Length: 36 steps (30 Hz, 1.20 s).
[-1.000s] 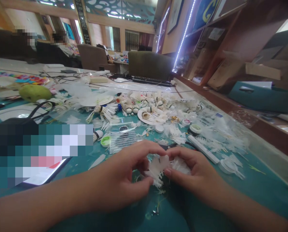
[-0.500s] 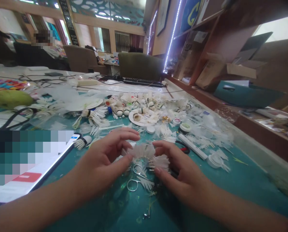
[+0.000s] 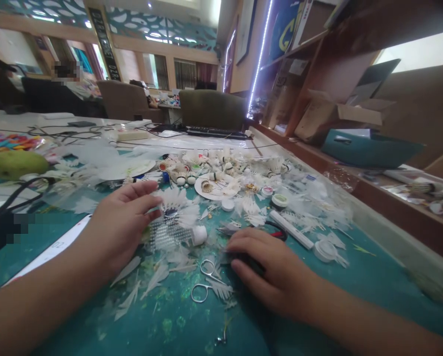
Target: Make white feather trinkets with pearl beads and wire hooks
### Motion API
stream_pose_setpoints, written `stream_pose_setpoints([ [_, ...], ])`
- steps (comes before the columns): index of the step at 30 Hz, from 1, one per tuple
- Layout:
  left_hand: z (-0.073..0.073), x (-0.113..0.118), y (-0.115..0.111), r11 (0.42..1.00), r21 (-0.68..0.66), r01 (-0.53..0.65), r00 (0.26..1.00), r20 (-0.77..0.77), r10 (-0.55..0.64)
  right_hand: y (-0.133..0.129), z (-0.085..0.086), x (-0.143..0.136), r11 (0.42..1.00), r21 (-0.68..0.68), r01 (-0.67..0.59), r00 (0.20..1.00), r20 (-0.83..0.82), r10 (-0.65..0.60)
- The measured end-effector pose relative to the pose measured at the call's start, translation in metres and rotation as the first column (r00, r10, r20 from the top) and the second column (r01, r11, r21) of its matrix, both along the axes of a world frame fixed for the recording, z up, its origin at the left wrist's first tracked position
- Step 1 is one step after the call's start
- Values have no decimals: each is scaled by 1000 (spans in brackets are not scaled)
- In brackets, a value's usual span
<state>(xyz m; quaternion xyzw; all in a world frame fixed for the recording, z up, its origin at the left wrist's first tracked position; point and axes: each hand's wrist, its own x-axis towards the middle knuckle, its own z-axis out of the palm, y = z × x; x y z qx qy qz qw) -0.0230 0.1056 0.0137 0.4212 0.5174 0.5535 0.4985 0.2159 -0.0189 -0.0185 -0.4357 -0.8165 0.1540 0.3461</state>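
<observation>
Far left on the teal table (image 3: 318,296): a green fruit (image 3: 13,164) and a black cable (image 3: 17,190), well apart from both hands. Nearer, a white flat device (image 3: 46,252), partly under the left forearm.

Next, the left hand (image 3: 119,225): open, fingers spread, holding nothing, fingertips touching the white feathers of a shuttlecock (image 3: 176,211). Just below this, a clear dotted plastic sheet (image 3: 164,238) and a small white cap (image 3: 199,235), close beside each other. Loose feathers (image 3: 147,282) scattered in front of the wrist.

In the middle, between the hands, small scissors (image 3: 205,281), lying flat among the feather pieces.

Then the right hand (image 3: 271,274): palm down, fingers bent over something dark; cannot tell whether gripping it or only resting on it. Just behind, a red handle (image 3: 278,233) and a white tube (image 3: 290,228). Farther back, a plate (image 3: 206,194) with more shuttlecocks.

Possible trouble, as a judgement only: could easily push the loose feathers and the white cap off their place with the left forearm, because of so much light material lying near. Could also bend the thin feathers of the shuttlecock under too much finger pressure, or catch a finger on the scissors, hidden partly between white pieces.
</observation>
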Motion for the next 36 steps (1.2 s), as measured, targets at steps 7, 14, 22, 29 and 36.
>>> stream_pose_setpoints([
  [7, 13, 1, -4, 997, -73, 10, 997, 77, -4, 20, -3, 30, 878, 184, 442, 800, 363, -478],
  [14, 15, 1, -9, 996, -85, 21, 995, 97, -13, 30, -15, 43, 844, 124, 522, 750, 406, -523],
  [22, 13, 0, -10, 1000, 12, -13, 998, 58, 12, 32, -19, 37, 890, 82, 448, 853, 259, -453],
  [29, 5, -6, -15, 989, 145, -10, 985, -168, 35, 30, -15, 37, 866, 127, 483, 875, -48, -481],
  [36, -7, -6, -30, 857, 402, 323, 887, -443, -127, 26, -10, 35, 839, 204, 504, 847, -307, -434],
])
